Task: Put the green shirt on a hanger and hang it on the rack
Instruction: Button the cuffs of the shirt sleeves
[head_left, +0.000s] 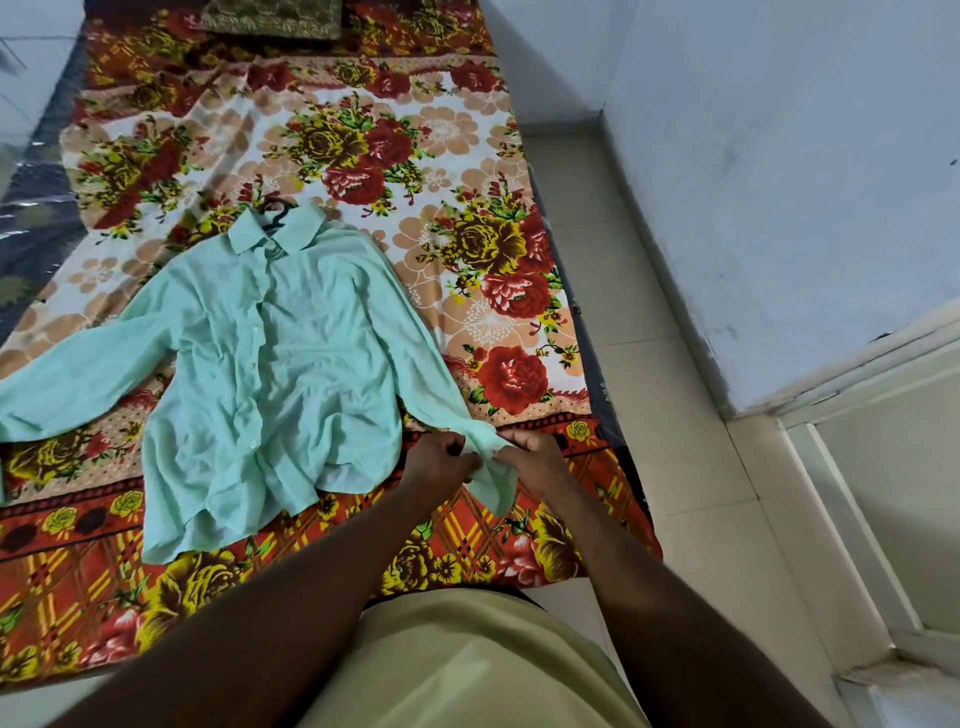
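**Mint-green shirt flat on the bed, both grips at one cuff**

From the head camera, the green shirt (270, 374) lies front-up on the flowered bedsheet (467, 171), with its collar pointing away from the person and its hem towards them. The cloth is rumpled along the button line. A black hanger (278, 214) shows only as a hook poking out past the collar. The rest of it is hidden, so I cannot tell how it sits inside the shirt.

One sleeve (62, 384) is flung out wide to the left edge of the picture. The other runs down along the shirt's right side and ends in a cuff (491, 467) near the bed's front edge. Both bare hands meet there. The left grip (441, 460) has its fingers curled in, pinching the cuff from one side. The right grip (537, 460) is curled onto the same cuff from the other side. The two are nearly touching, and the cuff's loose end hangs down between them.

A dark patterned pillow (270, 18) sits at the far end of the bed. Pale floor tiles (649, 364) run alongside on the right, up to a bluish-white wall (779, 156). The person's beige garment (467, 665) fills the bottom of the picture between the forearms.
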